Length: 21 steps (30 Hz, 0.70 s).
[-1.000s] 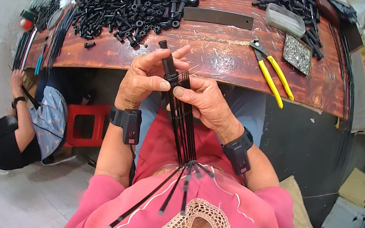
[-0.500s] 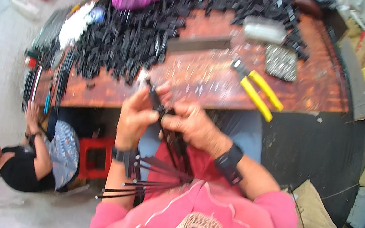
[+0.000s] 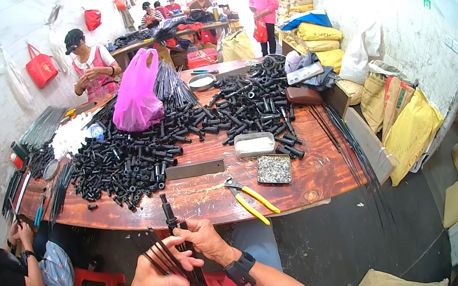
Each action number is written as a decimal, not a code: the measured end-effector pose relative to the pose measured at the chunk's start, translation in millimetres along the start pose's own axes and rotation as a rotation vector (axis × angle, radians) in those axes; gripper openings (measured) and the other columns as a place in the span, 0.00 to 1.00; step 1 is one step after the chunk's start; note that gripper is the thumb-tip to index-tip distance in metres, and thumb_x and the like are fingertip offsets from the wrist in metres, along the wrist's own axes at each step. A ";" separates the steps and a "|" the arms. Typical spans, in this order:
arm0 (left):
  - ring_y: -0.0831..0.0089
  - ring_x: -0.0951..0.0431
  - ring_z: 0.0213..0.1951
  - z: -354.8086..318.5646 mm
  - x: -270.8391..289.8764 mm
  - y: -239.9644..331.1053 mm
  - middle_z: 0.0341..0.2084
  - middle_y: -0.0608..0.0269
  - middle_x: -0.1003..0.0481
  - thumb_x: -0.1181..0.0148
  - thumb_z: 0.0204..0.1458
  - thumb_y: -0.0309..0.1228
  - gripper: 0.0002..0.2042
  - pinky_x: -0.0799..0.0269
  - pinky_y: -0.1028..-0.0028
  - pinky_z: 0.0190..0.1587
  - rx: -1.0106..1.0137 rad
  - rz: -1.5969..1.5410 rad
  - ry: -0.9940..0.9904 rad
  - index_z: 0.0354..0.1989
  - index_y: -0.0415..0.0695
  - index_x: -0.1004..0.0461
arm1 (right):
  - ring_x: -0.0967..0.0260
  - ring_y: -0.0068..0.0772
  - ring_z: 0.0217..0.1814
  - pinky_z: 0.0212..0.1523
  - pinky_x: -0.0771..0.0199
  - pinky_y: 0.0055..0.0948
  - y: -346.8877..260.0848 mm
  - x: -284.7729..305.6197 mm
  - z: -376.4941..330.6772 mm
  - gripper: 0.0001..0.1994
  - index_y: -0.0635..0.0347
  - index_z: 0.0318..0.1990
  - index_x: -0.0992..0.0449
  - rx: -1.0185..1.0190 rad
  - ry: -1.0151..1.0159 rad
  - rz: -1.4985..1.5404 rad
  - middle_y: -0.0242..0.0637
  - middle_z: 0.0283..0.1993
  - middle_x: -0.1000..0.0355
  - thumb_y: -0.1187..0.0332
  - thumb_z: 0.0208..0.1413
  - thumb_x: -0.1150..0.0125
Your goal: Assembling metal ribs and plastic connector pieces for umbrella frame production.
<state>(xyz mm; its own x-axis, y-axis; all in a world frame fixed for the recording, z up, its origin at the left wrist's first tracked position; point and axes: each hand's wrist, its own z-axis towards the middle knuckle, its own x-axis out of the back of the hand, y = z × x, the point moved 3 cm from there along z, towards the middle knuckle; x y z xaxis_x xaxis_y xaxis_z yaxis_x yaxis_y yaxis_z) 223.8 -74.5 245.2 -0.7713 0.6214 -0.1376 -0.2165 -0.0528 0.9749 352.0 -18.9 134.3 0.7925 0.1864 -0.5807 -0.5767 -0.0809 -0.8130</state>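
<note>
My right hand (image 3: 205, 240) is closed round a black ridged tubular part (image 3: 168, 210), which points up and away from me. Thin black rods (image 3: 197, 281) run down from that grip toward my lap. Lower and to the left, my left hand (image 3: 158, 276) has its fingers stretched apart, somewhat blurred. Several slender rods fan out beside those fingers; whether they are touched cannot be made out. On the table near the right hand lie yellow-handled pliers (image 3: 250, 200). Beyond my hands spreads a heap of black tubular parts (image 3: 129, 159).
The wooden table (image 3: 315, 169) also carries a flat metal bar (image 3: 195, 169), a tin of small bits (image 3: 274, 169), a clear plastic box (image 3: 254, 145) and a pink bag (image 3: 138, 97). A co-worker (image 3: 0, 244) sits at left; long rods (image 3: 351, 139) overhang the right edge.
The view has tilted upward, showing more of the room. My left hand has come off the black part and dropped nearer my body, its fingers opening; my right hand keeps its hold.
</note>
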 end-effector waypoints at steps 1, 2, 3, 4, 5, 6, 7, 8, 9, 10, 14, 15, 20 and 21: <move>0.51 0.18 0.33 5.5 -0.8 -4.8 0.25 0.52 0.22 0.36 0.44 0.20 0.20 0.27 0.56 0.52 0.051 -0.052 0.173 0.49 0.35 0.29 | 0.41 0.07 0.20 0.16 0.49 0.13 -8.5 0.9 -3.8 0.12 0.58 0.46 0.20 -0.038 0.027 -0.069 0.23 0.28 0.26 0.63 0.57 0.35; 0.60 0.19 0.27 10.7 1.8 -5.8 0.21 0.55 0.23 0.41 0.45 0.18 0.13 0.22 0.64 0.40 0.054 0.004 0.338 0.41 0.33 0.26 | 0.41 0.07 0.20 0.16 0.49 0.13 -14.4 -2.7 -4.2 0.12 0.58 0.46 0.20 -0.040 0.019 -0.073 0.23 0.28 0.26 0.63 0.57 0.35; 0.65 0.20 0.24 16.2 9.0 -7.5 0.20 0.57 0.24 0.41 0.46 0.18 0.09 0.23 0.68 0.36 0.039 0.100 0.417 0.37 0.33 0.26 | 0.39 0.08 0.25 0.21 0.43 0.14 -21.8 -6.1 -4.2 0.12 0.60 0.46 0.20 0.004 0.024 -0.075 0.22 0.30 0.26 0.65 0.58 0.36; 0.70 0.22 0.22 19.3 17.4 -11.0 0.19 0.58 0.24 0.41 0.46 0.18 0.06 0.24 0.72 0.32 0.023 0.197 0.501 0.34 0.33 0.25 | 0.37 0.09 0.29 0.27 0.36 0.14 -23.9 -9.9 -4.0 0.11 0.62 0.45 0.20 0.044 0.025 -0.076 0.21 0.31 0.26 0.66 0.58 0.37; 0.75 0.25 0.20 21.6 20.7 -14.1 0.20 0.61 0.25 0.39 0.47 0.18 0.04 0.28 0.77 0.29 -0.040 0.155 0.637 0.32 0.34 0.25 | 0.37 0.08 0.30 0.27 0.36 0.14 -17.0 -9.0 2.1 0.12 0.62 0.47 0.21 0.078 0.022 -0.118 0.21 0.32 0.26 0.66 0.59 0.38; 0.76 0.24 0.23 24.3 26.7 -14.9 0.22 0.63 0.24 0.37 0.48 0.19 0.05 0.28 0.79 0.30 -0.112 0.228 0.691 0.33 0.34 0.25 | 0.37 0.08 0.30 0.27 0.36 0.14 -9.4 -9.3 8.6 0.12 0.62 0.47 0.21 0.074 0.015 -0.119 0.21 0.32 0.26 0.66 0.59 0.38; 0.78 0.25 0.24 27.9 29.0 -17.3 0.24 0.64 0.24 0.37 0.48 0.19 0.05 0.28 0.79 0.30 -0.154 0.226 0.722 0.34 0.33 0.24 | 0.34 0.10 0.31 0.28 0.33 0.15 -4.5 -10.9 14.5 0.13 0.63 0.48 0.22 0.109 -0.007 -0.120 0.23 0.34 0.25 0.66 0.59 0.38; 0.79 0.25 0.25 30.3 31.1 -20.0 0.25 0.65 0.24 0.37 0.49 0.19 0.06 0.29 0.79 0.30 -0.197 0.224 0.751 0.35 0.33 0.24 | 0.32 0.11 0.32 0.29 0.31 0.15 -0.1 -11.8 17.8 0.14 0.63 0.49 0.23 0.146 -0.028 -0.122 0.26 0.36 0.24 0.66 0.60 0.39; 0.80 0.25 0.28 29.3 34.8 -24.0 0.26 0.65 0.24 0.37 0.50 0.19 0.08 0.28 0.79 0.32 -0.198 0.269 0.788 0.38 0.32 0.24 | 0.31 0.14 0.40 0.41 0.27 0.19 -2.4 -16.6 17.9 0.15 0.67 0.52 0.25 0.089 -0.036 -0.175 0.28 0.41 0.24 0.69 0.60 0.40; 0.80 0.25 0.28 30.3 38.7 -27.2 0.26 0.65 0.24 0.37 0.50 0.19 0.08 0.28 0.79 0.32 -0.200 0.268 0.792 0.38 0.32 0.24 | 0.31 0.14 0.40 0.41 0.27 0.19 1.3 -21.0 19.1 0.15 0.67 0.52 0.25 0.088 -0.041 -0.177 0.28 0.41 0.24 0.69 0.60 0.40; 0.80 0.24 0.30 27.8 41.9 -23.2 0.30 0.64 0.22 0.36 0.49 0.20 0.09 0.28 0.80 0.34 -0.247 0.350 0.802 0.38 0.31 0.23 | 0.34 0.13 0.43 0.43 0.29 0.18 6.4 -35.4 21.8 0.17 0.66 0.55 0.26 0.193 -0.098 -0.160 0.26 0.43 0.25 0.72 0.59 0.39; 0.81 0.25 0.30 23.5 41.9 -20.2 0.29 0.65 0.22 0.36 0.49 0.20 0.08 0.29 0.80 0.34 -0.220 0.464 0.855 0.37 0.31 0.22 | 0.35 0.12 0.40 0.40 0.29 0.18 11.9 -39.1 22.7 0.14 0.66 0.51 0.24 0.216 -0.071 -0.167 0.25 0.39 0.26 0.72 0.59 0.39; 0.83 0.29 0.27 13.8 37.2 -18.2 0.25 0.69 0.24 0.37 0.51 0.21 0.05 0.32 0.81 0.30 -0.229 0.560 0.945 0.34 0.31 0.22 | 0.35 0.12 0.40 0.39 0.30 0.18 6.6 -53.4 12.4 0.13 0.68 0.50 0.24 0.243 -0.061 -0.167 0.25 0.38 0.25 0.73 0.58 0.40; 0.83 0.29 0.27 13.0 36.6 -17.9 0.25 0.69 0.24 0.37 0.51 0.21 0.05 0.32 0.81 0.30 -0.235 0.555 0.940 0.34 0.31 0.22 | 0.35 0.12 0.40 0.39 0.30 0.18 6.2 -55.9 11.6 0.13 0.68 0.50 0.24 0.250 -0.058 -0.173 0.25 0.38 0.25 0.73 0.58 0.40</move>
<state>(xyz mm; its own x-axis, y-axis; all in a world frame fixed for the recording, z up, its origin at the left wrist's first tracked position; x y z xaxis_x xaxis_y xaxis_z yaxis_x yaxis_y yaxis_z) 207.3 -40.7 225.0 -0.9205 -0.3677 0.1324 0.2680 -0.3474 0.8986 301.9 -18.5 162.2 0.8746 0.2324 -0.4255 -0.4709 0.1985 -0.8596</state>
